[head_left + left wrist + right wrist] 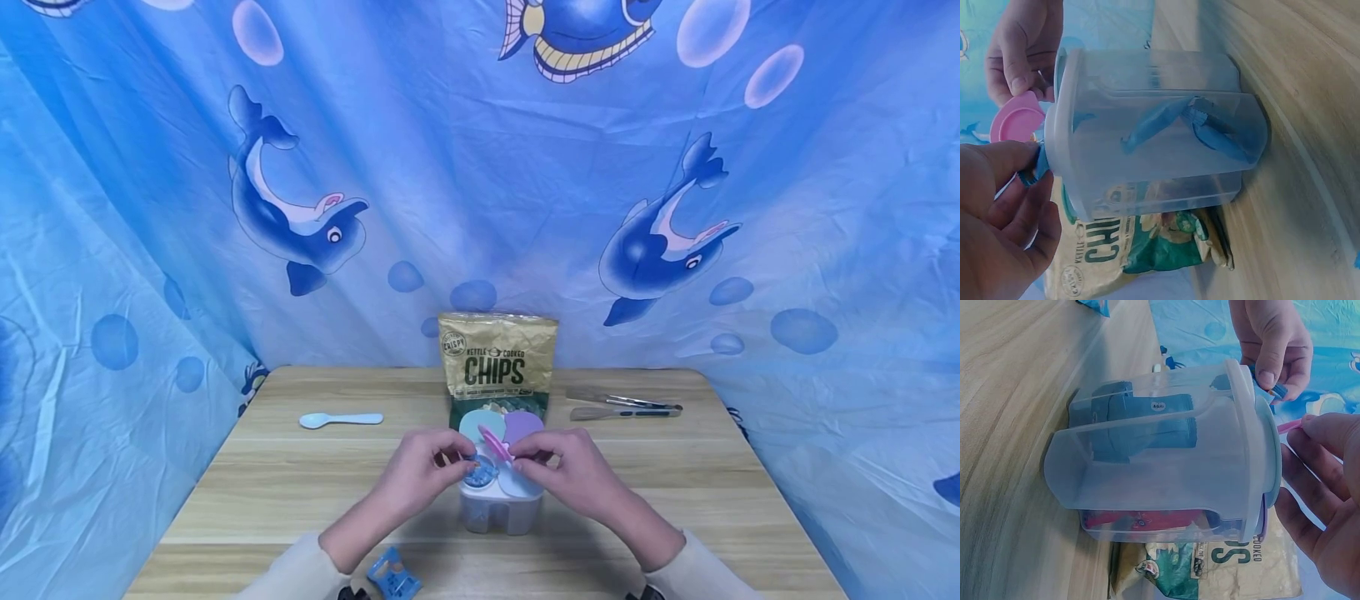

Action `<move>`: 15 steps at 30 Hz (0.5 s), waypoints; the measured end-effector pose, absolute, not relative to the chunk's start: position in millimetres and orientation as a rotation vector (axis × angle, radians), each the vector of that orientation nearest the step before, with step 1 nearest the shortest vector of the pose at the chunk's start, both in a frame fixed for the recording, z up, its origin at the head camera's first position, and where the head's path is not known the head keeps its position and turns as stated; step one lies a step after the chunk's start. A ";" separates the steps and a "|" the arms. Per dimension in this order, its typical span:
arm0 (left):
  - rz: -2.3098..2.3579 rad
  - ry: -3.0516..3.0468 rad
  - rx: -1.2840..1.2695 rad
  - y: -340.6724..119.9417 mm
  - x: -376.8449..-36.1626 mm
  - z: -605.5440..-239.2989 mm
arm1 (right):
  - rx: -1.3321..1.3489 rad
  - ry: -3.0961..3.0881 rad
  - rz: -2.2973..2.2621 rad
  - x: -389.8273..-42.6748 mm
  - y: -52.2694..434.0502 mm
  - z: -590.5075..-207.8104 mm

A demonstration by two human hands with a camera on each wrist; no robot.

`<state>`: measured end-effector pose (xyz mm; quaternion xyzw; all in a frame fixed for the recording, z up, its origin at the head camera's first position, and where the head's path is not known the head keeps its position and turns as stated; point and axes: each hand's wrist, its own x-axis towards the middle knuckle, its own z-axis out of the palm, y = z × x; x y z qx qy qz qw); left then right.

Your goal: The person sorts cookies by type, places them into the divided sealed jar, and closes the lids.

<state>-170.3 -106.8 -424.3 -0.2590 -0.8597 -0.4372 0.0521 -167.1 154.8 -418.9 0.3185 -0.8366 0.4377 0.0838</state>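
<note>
Pinching a blue packet [475,463] at the container's [501,506] top, left hand [417,475]; right hand [572,469] pinches the pink lid [495,442], apparently raised. Container stands mid-table [247,492], before chips bag [497,358].

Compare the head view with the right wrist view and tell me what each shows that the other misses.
Only the head view shows the blue spoon and the tongs on the table. Only the right wrist view shows the red packet inside the clear container. Both show the chips bag, the left hand and the right hand.
</note>
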 end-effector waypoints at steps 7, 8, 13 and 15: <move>-1.098 -2.693 -0.850 -105.1 -170.7 -420.3 | 0.960 -2.488 1.303 -166.6 154.1 -417.8; -1.078 -2.703 -0.863 -105.1 -171.1 -419.6 | 0.960 -2.489 1.303 -166.6 154.0 -417.7; -1.020 -2.726 -1.001 -104.3 -174.9 -421.8 | 0.951 -2.499 1.304 -166.8 154.1 -418.5; -1.010 -2.729 -1.042 -103.6 -175.6 -424.1 | 0.950 -2.500 1.302 -166.9 153.7 -418.9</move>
